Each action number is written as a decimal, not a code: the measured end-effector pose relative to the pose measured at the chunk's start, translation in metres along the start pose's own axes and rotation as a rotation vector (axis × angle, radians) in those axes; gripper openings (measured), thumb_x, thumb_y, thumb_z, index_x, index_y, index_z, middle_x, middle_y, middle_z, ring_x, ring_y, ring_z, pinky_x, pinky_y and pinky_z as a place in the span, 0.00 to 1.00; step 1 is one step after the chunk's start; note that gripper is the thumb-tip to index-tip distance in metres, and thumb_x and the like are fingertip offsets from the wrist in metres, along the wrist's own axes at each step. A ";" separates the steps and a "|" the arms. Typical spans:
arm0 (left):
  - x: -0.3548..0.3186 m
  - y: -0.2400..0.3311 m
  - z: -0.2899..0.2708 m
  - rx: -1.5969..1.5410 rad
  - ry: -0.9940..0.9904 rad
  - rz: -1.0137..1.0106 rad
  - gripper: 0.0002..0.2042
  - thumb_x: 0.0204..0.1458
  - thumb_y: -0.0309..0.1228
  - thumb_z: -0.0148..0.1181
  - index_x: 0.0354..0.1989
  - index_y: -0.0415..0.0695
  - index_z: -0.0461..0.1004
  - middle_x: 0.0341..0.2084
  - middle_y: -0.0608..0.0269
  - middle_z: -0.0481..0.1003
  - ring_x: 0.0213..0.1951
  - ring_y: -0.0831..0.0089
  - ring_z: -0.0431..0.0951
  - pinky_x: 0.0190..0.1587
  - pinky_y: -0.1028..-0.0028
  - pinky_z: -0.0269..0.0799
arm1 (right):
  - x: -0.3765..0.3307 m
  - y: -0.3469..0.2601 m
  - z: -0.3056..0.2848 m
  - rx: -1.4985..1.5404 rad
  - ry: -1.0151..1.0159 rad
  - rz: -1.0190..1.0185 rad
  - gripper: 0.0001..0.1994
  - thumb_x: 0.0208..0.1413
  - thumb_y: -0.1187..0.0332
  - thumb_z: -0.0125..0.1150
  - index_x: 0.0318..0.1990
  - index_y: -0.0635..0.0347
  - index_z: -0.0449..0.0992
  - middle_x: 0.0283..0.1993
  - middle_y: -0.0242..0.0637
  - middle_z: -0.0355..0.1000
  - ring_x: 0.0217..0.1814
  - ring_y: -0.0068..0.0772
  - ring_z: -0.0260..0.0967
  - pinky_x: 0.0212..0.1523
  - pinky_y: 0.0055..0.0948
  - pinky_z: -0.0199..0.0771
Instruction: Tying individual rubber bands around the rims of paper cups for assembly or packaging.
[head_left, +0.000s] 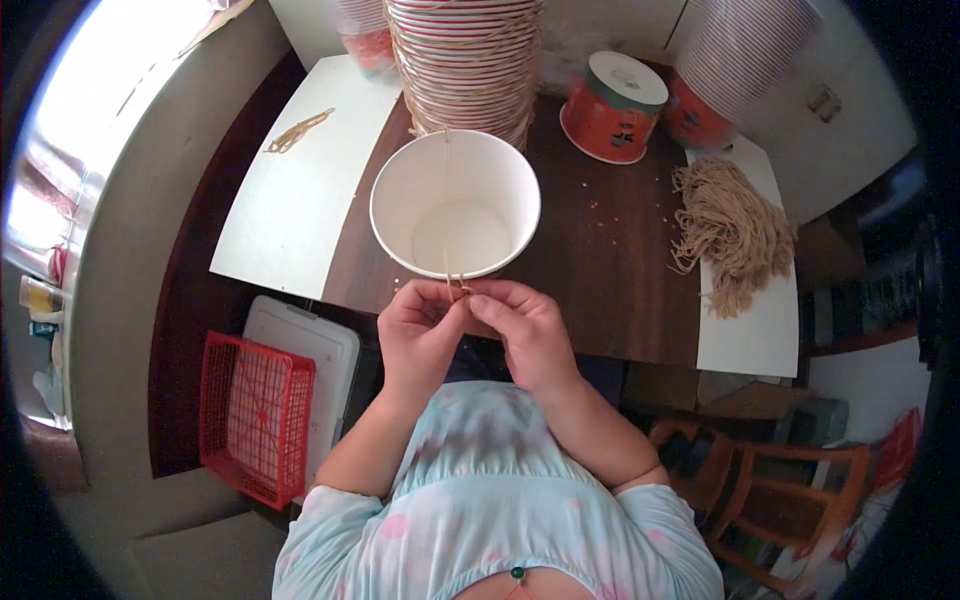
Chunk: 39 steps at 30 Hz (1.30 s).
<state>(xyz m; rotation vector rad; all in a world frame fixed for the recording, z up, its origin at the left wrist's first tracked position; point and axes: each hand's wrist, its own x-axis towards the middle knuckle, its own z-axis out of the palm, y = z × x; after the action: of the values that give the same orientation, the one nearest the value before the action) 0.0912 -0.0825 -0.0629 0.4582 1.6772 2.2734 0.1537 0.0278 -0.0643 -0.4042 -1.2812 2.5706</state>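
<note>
The left hand (420, 335) and the right hand (525, 330) meet at the middle of the frame, just below a white paper cup (455, 205). Both are closed in a pinch on a thin tan string (447, 190) that runs straight up across the cup's mouth toward the tall stack of cups (468, 60) at the top centre. The fingertips touch each other over the string's lower end, near the cup's near rim.

The step in hand looks like tying or knotting the string at the cup's rim. Judging from this, the next move would call for fine fingertip work with the string kept taut, while the light cup stays put on the dark table (610, 260).

Counted: one open cup in front of the hands; one tall stack bound with string at the top centre and a second stack (740, 50) at the upper right; one upturned red cup (612, 108) between them; one loose bundle of tan strings (730, 235) at the right on a white sheet; a few strands (298, 130) on another white sheet (300, 200) at the upper left; one red basket (255, 415) at the lower left.
</note>
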 end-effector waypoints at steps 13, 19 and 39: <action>0.002 -0.002 -0.007 -0.103 -0.051 -0.059 0.04 0.51 0.18 0.59 0.33 0.34 0.71 0.30 0.58 0.78 0.31 0.76 0.78 0.35 0.79 0.76 | 0.009 0.004 -0.005 0.034 0.035 0.078 0.09 0.58 0.70 0.55 0.40 0.64 0.78 0.40 0.36 0.76 0.39 0.23 0.73 0.43 0.24 0.75; -0.001 -0.002 -0.002 -0.035 -0.022 -0.031 0.04 0.50 0.18 0.60 0.33 0.34 0.71 0.28 0.61 0.77 0.31 0.79 0.77 0.36 0.80 0.75 | 0.001 0.001 0.006 -0.189 0.055 -0.038 0.10 0.59 0.69 0.54 0.41 0.66 0.77 0.39 0.36 0.76 0.39 0.23 0.73 0.43 0.23 0.76; -0.002 0.003 -0.005 0.787 0.002 0.649 0.09 0.44 0.17 0.64 0.34 0.36 0.76 0.28 0.54 0.77 0.28 0.67 0.79 0.30 0.76 0.75 | -0.002 0.001 0.007 0.128 0.061 0.096 0.11 0.58 0.67 0.53 0.42 0.63 0.77 0.40 0.35 0.76 0.41 0.24 0.72 0.47 0.25 0.72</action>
<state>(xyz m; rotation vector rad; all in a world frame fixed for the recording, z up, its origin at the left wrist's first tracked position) 0.0909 -0.0886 -0.0619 1.3230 2.6905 1.8251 0.1534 0.0210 -0.0608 -0.5262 -1.0945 2.6795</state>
